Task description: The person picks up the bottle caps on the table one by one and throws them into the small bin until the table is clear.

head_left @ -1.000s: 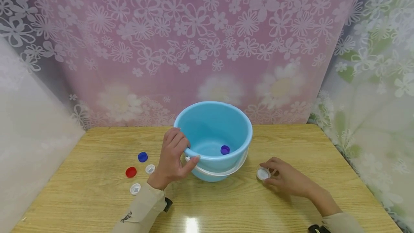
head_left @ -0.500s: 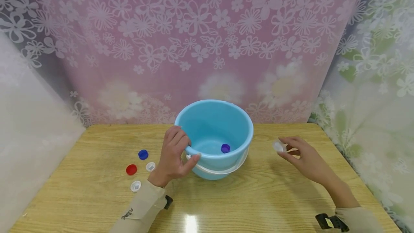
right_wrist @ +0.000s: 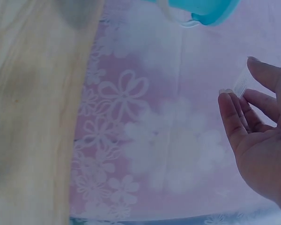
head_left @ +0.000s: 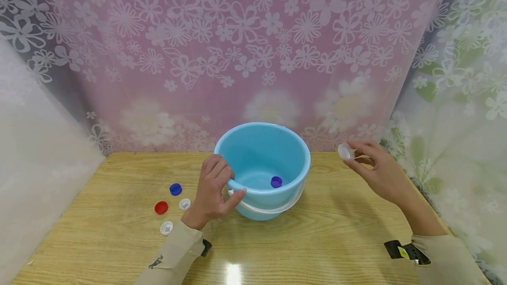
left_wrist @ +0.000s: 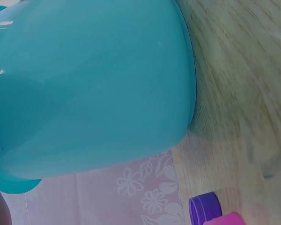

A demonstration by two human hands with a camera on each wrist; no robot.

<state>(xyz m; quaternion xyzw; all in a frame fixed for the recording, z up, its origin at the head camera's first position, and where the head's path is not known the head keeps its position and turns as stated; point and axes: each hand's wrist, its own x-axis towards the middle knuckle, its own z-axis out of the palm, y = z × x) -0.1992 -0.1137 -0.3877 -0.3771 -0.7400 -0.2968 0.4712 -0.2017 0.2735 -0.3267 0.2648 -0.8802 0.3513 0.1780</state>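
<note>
A light blue bucket (head_left: 261, 203) with a white handle stands on the table, and inside it lies a purple bottle cap (head_left: 276, 182). My left hand (head_left: 214, 188) grips the bucket's left rim, the thumb outside and the fingers over the edge. Raised above the table on the right, my right hand (head_left: 376, 168) pinches a white bottle cap (head_left: 345, 151) between thumb and fingers. In the right wrist view the ribbed side of that white cap (right_wrist: 242, 83) shows between the fingertips. The bucket's wall (left_wrist: 93, 93) fills much of the left wrist view.
Left of the bucket on the wooden table (head_left: 301, 250) lie a blue cap (head_left: 175, 189), a red cap (head_left: 161, 207) and two white caps, one nearer (head_left: 167, 228) and one by the left wrist (head_left: 184, 204). A pink flowered curtain (head_left: 237, 56) hangs behind.
My right hand has lifted the white cap off the table and carried it up and to the right. The left hand keeps its hold on the bucket's rim.
</note>
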